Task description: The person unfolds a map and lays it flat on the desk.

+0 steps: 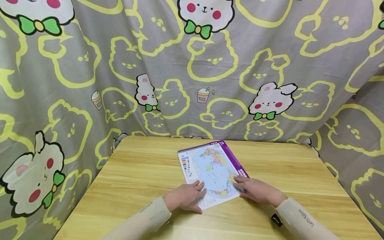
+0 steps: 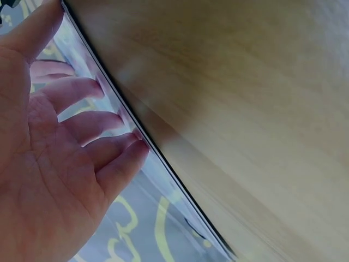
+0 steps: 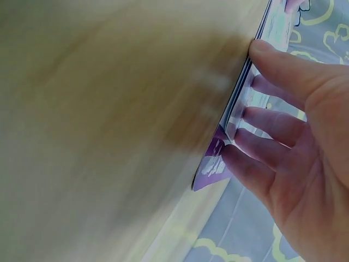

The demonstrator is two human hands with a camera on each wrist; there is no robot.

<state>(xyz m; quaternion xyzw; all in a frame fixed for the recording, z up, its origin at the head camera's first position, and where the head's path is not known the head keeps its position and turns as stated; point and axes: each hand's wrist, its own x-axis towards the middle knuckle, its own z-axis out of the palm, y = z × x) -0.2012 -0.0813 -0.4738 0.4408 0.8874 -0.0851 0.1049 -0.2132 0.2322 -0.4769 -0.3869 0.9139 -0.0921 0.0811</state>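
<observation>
A flat world map (image 1: pixel 213 170) with a purple band along its right and far edges lies at a slant on the wooden table. My left hand (image 1: pixel 183 197) rests on its near left part, fingertips on the printed face and thumb by the near edge. On the near right corner lies my right hand (image 1: pixel 257 190), fingers over the surface. The right wrist view shows that thumb (image 3: pixel 264 52) against the map's thin, layered edge. In the left wrist view the fingers (image 2: pixel 87 123) are slightly bent and touch the face. Both hands cover parts of the map.
The wooden table (image 1: pixel 135 166) extends around the map on all sides. A grey curtain (image 1: pixel 168 60) with cartoon animals hangs behind the table and along both sides. A small black tag (image 1: pixel 276 220) shows beside the right sleeve.
</observation>
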